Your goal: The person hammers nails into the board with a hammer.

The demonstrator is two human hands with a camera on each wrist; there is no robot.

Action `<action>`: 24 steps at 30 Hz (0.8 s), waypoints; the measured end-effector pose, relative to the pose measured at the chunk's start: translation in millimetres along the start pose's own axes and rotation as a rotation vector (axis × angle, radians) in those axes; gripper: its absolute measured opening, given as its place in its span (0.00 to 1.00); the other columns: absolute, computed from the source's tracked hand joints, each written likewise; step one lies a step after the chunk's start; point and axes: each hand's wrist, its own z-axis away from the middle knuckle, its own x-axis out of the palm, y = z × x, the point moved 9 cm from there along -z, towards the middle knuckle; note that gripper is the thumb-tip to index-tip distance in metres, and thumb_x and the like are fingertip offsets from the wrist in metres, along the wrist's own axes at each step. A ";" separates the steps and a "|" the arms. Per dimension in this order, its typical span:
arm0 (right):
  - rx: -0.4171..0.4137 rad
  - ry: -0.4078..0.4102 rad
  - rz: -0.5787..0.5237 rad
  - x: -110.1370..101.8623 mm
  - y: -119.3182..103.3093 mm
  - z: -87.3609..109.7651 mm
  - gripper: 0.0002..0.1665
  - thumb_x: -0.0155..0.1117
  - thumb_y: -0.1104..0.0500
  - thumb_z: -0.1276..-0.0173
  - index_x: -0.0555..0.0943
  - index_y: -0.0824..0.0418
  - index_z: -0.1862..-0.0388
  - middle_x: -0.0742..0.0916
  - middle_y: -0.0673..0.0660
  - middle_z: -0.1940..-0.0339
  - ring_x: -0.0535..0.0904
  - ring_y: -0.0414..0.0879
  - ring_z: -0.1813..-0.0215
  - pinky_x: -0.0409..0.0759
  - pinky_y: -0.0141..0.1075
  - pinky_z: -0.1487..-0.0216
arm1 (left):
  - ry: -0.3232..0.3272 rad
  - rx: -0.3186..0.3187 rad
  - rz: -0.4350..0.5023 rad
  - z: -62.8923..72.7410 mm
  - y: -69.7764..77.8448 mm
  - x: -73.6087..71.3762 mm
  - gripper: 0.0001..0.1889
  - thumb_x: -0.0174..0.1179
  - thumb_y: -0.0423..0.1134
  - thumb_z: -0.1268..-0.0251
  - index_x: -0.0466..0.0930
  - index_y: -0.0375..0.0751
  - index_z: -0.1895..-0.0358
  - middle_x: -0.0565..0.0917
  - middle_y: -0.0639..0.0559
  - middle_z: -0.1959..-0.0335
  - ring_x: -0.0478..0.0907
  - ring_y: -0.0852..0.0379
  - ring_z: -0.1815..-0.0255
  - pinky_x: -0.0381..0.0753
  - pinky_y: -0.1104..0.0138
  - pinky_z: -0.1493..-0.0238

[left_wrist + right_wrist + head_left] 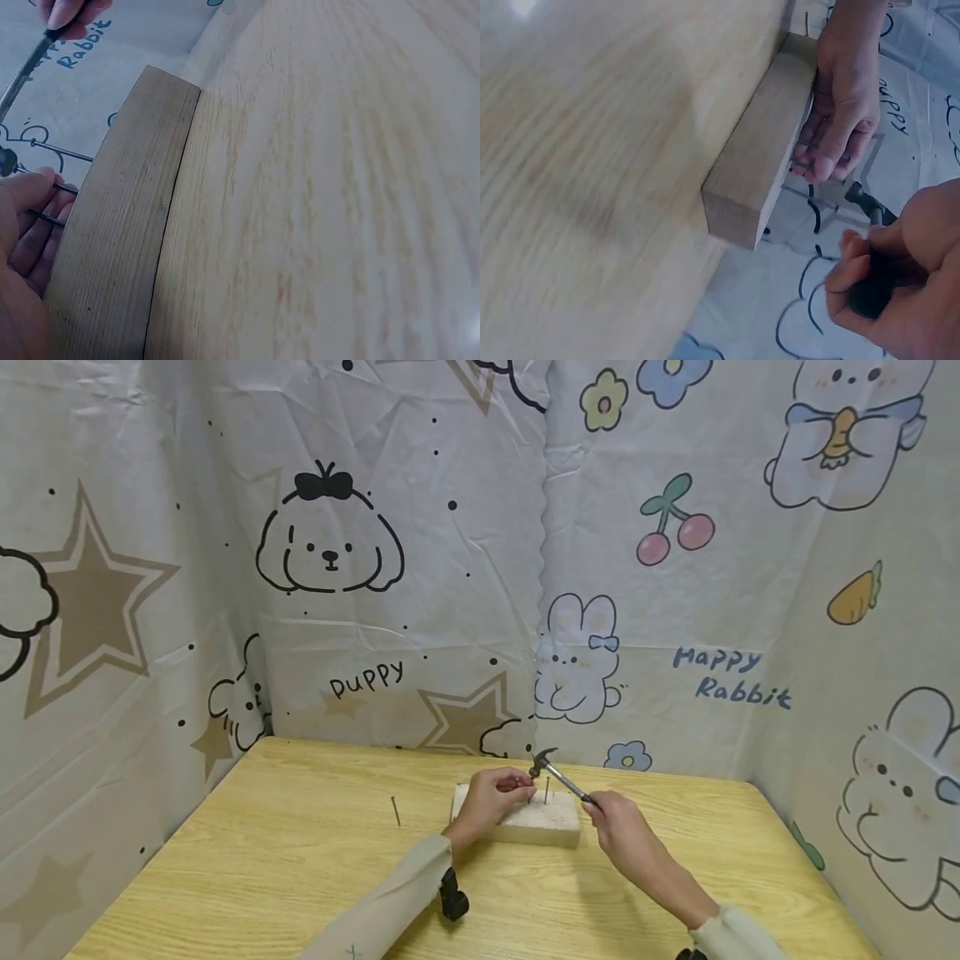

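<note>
My left hand [489,800] rests at the top of a pale wooden block [536,835], its thumb and fingers pinching an upright nail [66,188] near the head. A second nail [547,791] stands in the block just right of those fingers. Behind the fingers, the left wrist view shows another nail [46,218], partly covered by the hand. My right hand [621,833] grips the dark handle of a claw hammer [566,781]. The hammer's head [864,196] is right at the pinched nail's head, with the claw pointing up and away.
One more nail [396,811] is on the yellow wood-grain table [300,860], left of the block. Printed cloth [465,568] hangs behind the table and along both sides. A black wrist camera [453,897] sits on the left sleeve.
</note>
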 end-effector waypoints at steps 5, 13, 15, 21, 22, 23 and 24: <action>0.051 0.104 -0.011 -18.7 10.7 0.2 0.06 0.63 0.73 0.25 0.80 0.66 0.64 0.80 0.53 0.71 0.72 0.40 0.70 0.74 0.35 0.72 | -0.023 0.008 -0.009 -1.6 -1.6 2.0 0.06 0.71 0.33 0.31 0.89 0.34 0.56 0.92 0.45 0.58 0.89 0.57 0.60 0.85 0.73 0.57; 0.614 -0.227 -0.777 10.2 54.2 12.9 0.19 0.50 0.61 0.13 0.76 0.78 0.40 0.82 0.51 0.66 0.76 0.37 0.68 0.78 0.28 0.68 | -0.053 0.025 -0.007 -3.3 -0.9 -0.6 0.08 0.71 0.33 0.31 0.89 0.32 0.55 0.92 0.43 0.57 0.90 0.47 0.58 0.84 0.75 0.57; 0.735 -0.304 -1.012 21.6 56.3 18.6 0.24 0.46 0.59 0.12 0.69 0.80 0.32 0.82 0.51 0.62 0.76 0.36 0.64 0.80 0.28 0.63 | -0.059 0.028 -0.003 -3.9 -0.9 -1.0 0.08 0.70 0.33 0.31 0.89 0.31 0.54 0.92 0.43 0.57 0.89 0.48 0.58 0.84 0.75 0.57; 0.802 -0.440 -1.231 35.5 55.6 23.5 0.28 0.48 0.56 0.12 0.64 0.76 0.26 0.83 0.53 0.52 0.80 0.39 0.53 0.84 0.32 0.50 | -0.044 0.037 -0.007 -2.4 -2.1 0.3 0.08 0.70 0.32 0.31 0.89 0.31 0.54 0.92 0.43 0.58 0.88 0.57 0.61 0.85 0.74 0.58; 0.794 -0.444 -1.189 35.2 56.6 23.0 0.29 0.50 0.56 0.13 0.65 0.76 0.26 0.84 0.53 0.51 0.81 0.39 0.52 0.84 0.33 0.49 | -0.039 0.045 -0.012 -2.2 -1.0 0.5 0.08 0.70 0.33 0.30 0.88 0.31 0.54 0.92 0.43 0.58 0.88 0.56 0.60 0.85 0.73 0.57; 0.789 -0.441 -1.136 34.5 58.3 22.8 0.29 0.51 0.56 0.13 0.66 0.76 0.26 0.85 0.54 0.51 0.81 0.40 0.52 0.84 0.34 0.48 | -0.038 0.042 -0.012 -1.6 -0.1 0.7 0.09 0.70 0.33 0.30 0.88 0.31 0.52 0.92 0.43 0.57 0.88 0.56 0.59 0.85 0.73 0.56; 0.779 -0.433 -1.076 33.1 59.9 22.4 0.29 0.53 0.56 0.14 0.67 0.77 0.26 0.85 0.55 0.50 0.81 0.40 0.51 0.84 0.34 0.48 | -0.034 0.043 -0.011 -0.5 2.0 0.3 0.10 0.70 0.34 0.30 0.88 0.32 0.50 0.91 0.42 0.55 0.88 0.55 0.57 0.86 0.72 0.54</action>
